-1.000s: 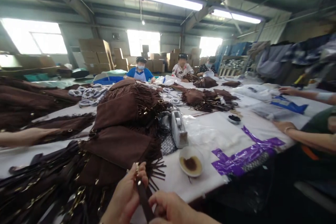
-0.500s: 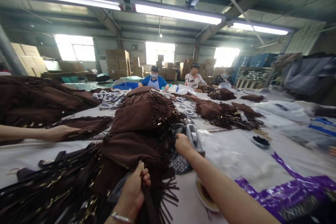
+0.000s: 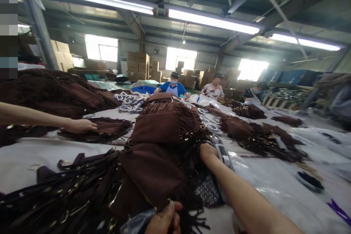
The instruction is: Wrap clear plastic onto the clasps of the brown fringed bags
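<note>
My left hand [image 3: 164,221], low in the middle and partly cut off by the bottom edge, pinches a small gold-coloured metal piece [image 3: 169,201] beside a dark brown fringed bag [image 3: 156,168]. A bit of clear plastic [image 3: 137,221] lies against this hand. My right hand [image 3: 207,152] reaches in beside the bags; its fingers are hidden among dark things. Right next to it stands a grey tape dispenser [image 3: 223,153], with a black-and-white patterned cloth item [image 3: 208,190] below. More brown bags [image 3: 156,126] are stacked behind, and dark straps with gold clips [image 3: 74,193] spread out at left.
Another person's hand [image 3: 82,125] rests on a flat brown bag [image 3: 109,129] at left. Grey-white rings [image 3: 130,102], bag piles [image 3: 246,131], clear plastic [image 3: 274,190] and a dish of black pieces [image 3: 309,181] lie on the table. People [image 3: 172,87] sit across.
The view has swung left, shifting the scene rightward. My left hand is lower in view. My right hand has pushed in deeper, hiding its fingers. The other person's hand has moved further over the flat bag.
</note>
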A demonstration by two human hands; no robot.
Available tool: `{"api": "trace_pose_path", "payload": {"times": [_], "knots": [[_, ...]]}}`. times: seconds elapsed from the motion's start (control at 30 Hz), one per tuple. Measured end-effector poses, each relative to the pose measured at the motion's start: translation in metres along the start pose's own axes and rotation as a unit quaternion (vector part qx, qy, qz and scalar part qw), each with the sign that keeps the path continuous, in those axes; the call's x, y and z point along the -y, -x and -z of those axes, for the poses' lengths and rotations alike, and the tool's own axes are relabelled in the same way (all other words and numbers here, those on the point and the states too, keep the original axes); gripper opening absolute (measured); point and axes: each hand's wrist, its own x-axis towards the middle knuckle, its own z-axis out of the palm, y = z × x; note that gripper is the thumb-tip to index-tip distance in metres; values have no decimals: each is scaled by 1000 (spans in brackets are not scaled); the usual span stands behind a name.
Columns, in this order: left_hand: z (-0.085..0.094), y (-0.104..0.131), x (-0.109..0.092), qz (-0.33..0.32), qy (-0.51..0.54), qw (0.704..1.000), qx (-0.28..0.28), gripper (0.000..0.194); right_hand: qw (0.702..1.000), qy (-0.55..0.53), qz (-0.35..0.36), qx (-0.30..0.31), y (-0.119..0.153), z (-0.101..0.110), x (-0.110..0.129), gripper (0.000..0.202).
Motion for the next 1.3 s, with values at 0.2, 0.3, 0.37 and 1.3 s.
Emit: {"api": "trace_pose_path", "payload": {"times": [0.2, 0.3, 0.37, 1.3], "knots": [[-10, 18, -6, 50, 23, 998, 41, 66, 994, -25, 91, -54, 48, 20, -22, 15], [-13, 31, -10, 57, 38, 997, 45, 49, 981, -78, 165, -67, 96, 27, -43, 20], [-17, 37, -12, 56, 50, 996, 44, 41, 955, -178, 232, -58, 132, 24, -52, 23], [-34, 62, -28, 39, -90, 995, 26, 35, 809, -495, 195, 248, 291, -35, -52, 17]]}}
